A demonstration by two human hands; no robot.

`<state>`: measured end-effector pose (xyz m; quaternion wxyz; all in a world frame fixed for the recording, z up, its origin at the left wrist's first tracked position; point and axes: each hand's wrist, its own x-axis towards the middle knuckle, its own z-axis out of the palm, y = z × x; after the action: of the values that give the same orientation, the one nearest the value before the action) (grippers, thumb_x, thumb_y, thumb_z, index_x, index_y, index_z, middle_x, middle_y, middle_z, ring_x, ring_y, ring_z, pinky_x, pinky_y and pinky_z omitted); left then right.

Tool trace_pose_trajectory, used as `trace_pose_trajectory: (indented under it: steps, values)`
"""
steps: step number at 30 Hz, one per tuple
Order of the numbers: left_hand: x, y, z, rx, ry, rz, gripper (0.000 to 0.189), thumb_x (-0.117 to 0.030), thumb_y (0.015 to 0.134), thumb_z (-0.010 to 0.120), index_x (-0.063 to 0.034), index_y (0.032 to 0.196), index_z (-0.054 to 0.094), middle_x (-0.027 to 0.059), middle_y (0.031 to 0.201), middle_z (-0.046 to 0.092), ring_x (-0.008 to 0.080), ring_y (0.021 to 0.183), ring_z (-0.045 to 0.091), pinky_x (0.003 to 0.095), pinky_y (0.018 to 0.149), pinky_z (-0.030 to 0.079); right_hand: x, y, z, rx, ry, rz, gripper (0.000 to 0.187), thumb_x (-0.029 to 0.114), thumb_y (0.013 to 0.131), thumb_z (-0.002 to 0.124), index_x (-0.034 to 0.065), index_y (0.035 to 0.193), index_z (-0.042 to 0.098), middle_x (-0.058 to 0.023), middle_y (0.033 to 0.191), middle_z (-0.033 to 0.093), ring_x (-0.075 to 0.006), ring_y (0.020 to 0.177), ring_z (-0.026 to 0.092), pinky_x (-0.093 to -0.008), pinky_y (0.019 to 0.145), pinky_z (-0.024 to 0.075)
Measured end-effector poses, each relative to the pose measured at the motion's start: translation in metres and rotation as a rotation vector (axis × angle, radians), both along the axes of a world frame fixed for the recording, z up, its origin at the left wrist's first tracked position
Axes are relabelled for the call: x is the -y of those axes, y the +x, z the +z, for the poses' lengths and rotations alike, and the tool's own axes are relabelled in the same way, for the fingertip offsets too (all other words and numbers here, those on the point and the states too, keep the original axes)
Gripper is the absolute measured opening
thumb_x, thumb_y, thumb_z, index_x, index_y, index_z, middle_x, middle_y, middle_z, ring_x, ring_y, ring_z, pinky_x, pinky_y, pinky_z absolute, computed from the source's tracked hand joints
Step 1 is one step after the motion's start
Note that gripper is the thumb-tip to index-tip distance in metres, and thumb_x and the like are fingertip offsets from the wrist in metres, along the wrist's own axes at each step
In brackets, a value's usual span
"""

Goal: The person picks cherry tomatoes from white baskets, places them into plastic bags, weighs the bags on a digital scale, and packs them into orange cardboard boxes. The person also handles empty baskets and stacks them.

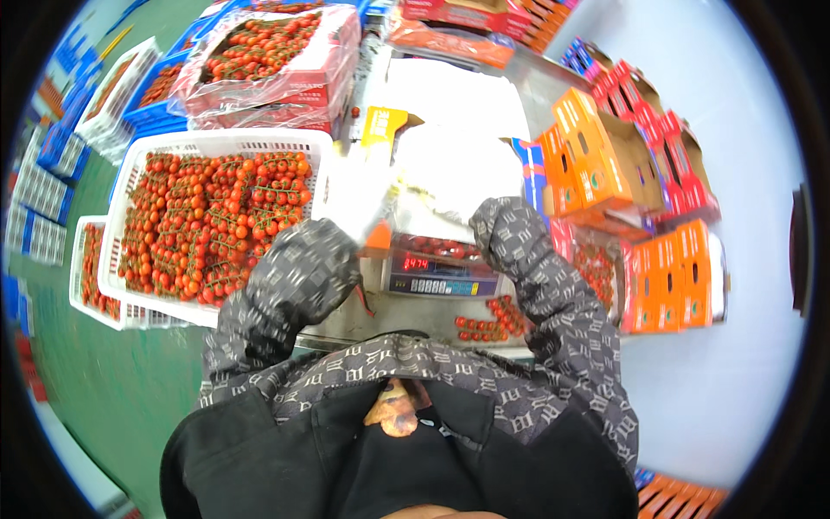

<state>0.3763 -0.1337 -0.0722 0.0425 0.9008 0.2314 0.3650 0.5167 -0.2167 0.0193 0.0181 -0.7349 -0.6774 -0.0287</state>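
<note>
Glare and blur wash out both hands. My left hand (363, 194), a white blur beyond the patterned sleeve, is between the white crate of vine tomatoes (217, 233) and the digital scale (444, 285). Whether it holds anything is unclear. At the end of the other sleeve, my right hand (489, 178) merges with bright white material (454, 110) above the scale; its fingers cannot be made out. Red tomatoes (438, 247) lie on the scale under the white material, and the scale's display is lit. Small bunches of vine tomatoes (493, 321) rest on the metal table (408, 318) near my right forearm.
A plastic-wrapped tomato box (272, 97) stands behind the crate. Orange cartons (593, 162) and red cartons (674, 168) are stacked at the right. A yellow carton (382, 130) stands behind my left hand. More crates (48, 181) stand on the green floor.
</note>
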Motion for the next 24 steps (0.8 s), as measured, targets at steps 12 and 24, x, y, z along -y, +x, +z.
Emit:
trace_pose_trajectory:
  steps: [12, 24]
  values:
    - [0.035, -0.01, -0.062, 0.133, -0.225, -0.278, 0.026, -0.016, 0.092, 0.055, -0.0034, 0.114, 0.061, 0.0173, 0.105, 0.063, 0.0352, 0.097, 0.06, 0.0394, 0.086, 0.05, 0.004, 0.07, -0.08, -0.056, 0.016, 0.54, 0.038, 0.029, 0.088, 0.061, 0.0119, 0.123, 0.064, -0.0118, 0.114, 0.066, -0.0288, 0.113, 0.058, -0.0406, 0.099, 0.0448]
    - [0.001, -0.018, -0.066, 0.117, -0.762, -0.121, 0.053, -0.006, 0.088, 0.061, 0.0019, 0.138, 0.044, 0.0194, 0.123, 0.058, 0.0248, 0.107, 0.059, 0.0361, 0.093, 0.047, 0.018, 0.057, -0.067, -0.136, -0.106, 0.065, 0.043, 0.043, 0.093, 0.045, 0.0168, 0.122, 0.065, -0.0109, 0.127, 0.063, -0.026, 0.119, 0.058, -0.0395, 0.105, 0.0414]
